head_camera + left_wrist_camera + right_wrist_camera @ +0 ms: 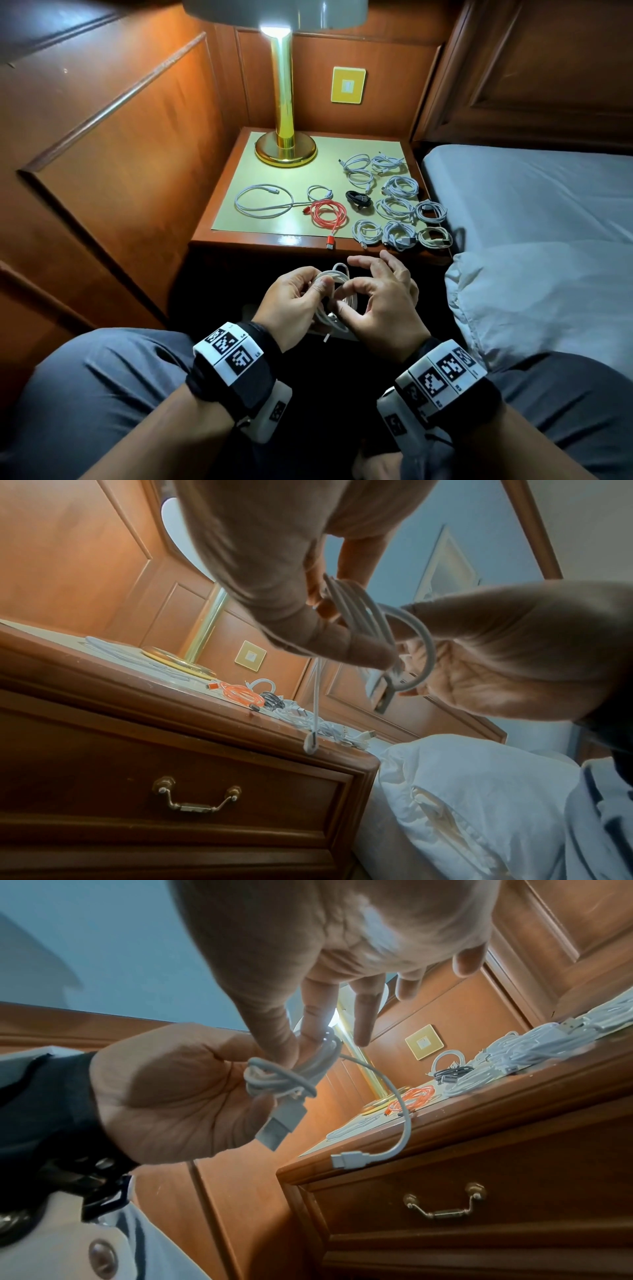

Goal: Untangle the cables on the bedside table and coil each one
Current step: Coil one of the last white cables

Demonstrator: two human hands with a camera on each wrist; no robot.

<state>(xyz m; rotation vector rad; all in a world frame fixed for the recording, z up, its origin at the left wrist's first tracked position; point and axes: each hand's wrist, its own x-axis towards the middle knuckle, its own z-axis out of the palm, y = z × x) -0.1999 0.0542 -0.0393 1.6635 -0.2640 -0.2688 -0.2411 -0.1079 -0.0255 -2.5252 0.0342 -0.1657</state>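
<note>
Hands hold a white cable (337, 298) in the air, low in front of a wooden bedside bench (239, 240), beside a bed (531, 192). The left hand (294, 305) pinches the gathered loops between thumb and fingers, so its grip is pressed onto the bundle. The right hand (380, 301) pinches a turn of the same cable between thumb and forefinger, its other fingers spread and lifted clear. In the right wrist view a short tail with a small plug (347, 1160) hangs free below the bundle, and a wider plug (281, 1123) pokes out near the left palm.

On the bench, a row of small white coils (397, 205) lies near the right edge, with a black coil (358, 200) and a red cable (329, 214) beside them, the red one's plug reaching the front edge. A loose white loop (263, 200) lies open near the brass lamp (286, 150).

The cable looks light, soft and springy: loops will likely pop open if released. The safest hold seems to be across all turns at one spot, keeping the loose tail pinched near its plug while it is tucked.
</note>
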